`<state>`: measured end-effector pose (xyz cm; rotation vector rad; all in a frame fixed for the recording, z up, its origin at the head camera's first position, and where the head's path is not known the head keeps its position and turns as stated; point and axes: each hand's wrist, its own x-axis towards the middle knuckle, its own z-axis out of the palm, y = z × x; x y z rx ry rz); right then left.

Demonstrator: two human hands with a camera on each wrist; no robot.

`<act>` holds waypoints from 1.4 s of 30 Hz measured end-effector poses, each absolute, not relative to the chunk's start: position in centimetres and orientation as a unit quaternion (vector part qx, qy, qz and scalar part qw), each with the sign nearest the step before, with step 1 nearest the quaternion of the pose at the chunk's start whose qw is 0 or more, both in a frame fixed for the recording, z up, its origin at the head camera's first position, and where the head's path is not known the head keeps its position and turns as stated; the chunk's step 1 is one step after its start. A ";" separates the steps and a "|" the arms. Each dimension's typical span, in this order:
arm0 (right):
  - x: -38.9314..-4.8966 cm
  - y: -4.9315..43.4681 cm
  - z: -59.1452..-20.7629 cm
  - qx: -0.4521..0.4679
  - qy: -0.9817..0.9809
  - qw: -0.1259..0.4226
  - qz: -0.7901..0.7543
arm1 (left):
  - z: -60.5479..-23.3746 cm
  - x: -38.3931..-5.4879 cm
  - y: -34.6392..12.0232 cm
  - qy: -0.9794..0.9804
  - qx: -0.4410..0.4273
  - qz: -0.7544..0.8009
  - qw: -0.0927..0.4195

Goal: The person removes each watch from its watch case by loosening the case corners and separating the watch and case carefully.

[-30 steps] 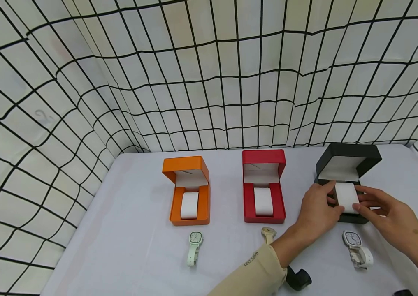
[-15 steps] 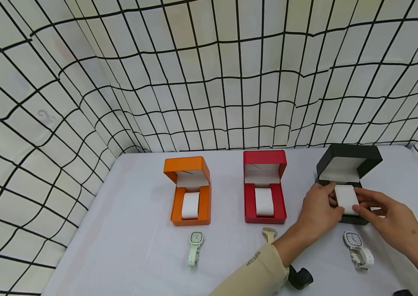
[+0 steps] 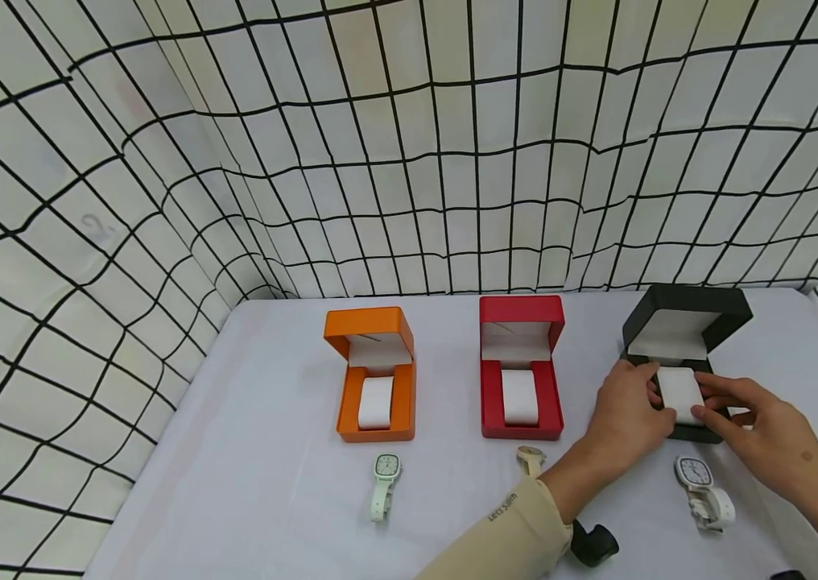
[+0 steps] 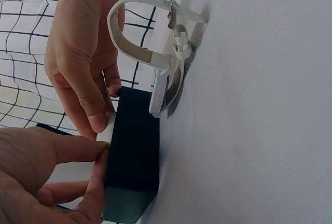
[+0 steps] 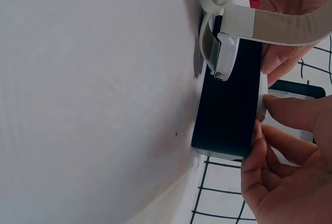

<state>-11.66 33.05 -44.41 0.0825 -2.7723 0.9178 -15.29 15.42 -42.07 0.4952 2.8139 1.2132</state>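
In the head view my left hand and right hand grip a white watch cushion from its two sides. The cushion is at the opening of a black watch box, whose lid stands raised. My right thumb and fingers pinch one side of the cushion, close to the box rim. In the left wrist view my left hand pinches the opposite side, and the dark box wall hides most of the cushion. A white watch lies in front of the box.
An orange box and a red box stand raised-lidded to the left, each with a white cushion. A pale green watch lies before the orange one. A beige watch and a black curved item lie near my left sleeve. Grid-patterned sheeting surrounds the table.
The white cushion has dropped slightly lower and nearer the front of the black box, both hands still holding it. The head view has shifted a little.
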 end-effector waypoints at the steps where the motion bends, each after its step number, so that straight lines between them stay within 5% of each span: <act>1: -11.7 33.0 -44.4 0.028 -0.943 0.109 0.312 | -42.1 -15.3 15.5 0.909 0.161 0.385 0.016; 16: -12.0 32.9 -44.4 0.033 -0.946 0.105 0.306 | -41.8 -15.4 15.5 0.928 0.178 0.327 0.002; 31: -12.5 33.3 -43.8 0.027 -0.957 0.070 0.279 | -39.7 -14.6 14.0 0.888 0.172 0.405 0.135; 42: -11.7 31.5 -42.2 0.023 -0.951 0.120 0.284 | -37.0 -13.3 8.4 0.854 0.259 0.440 0.100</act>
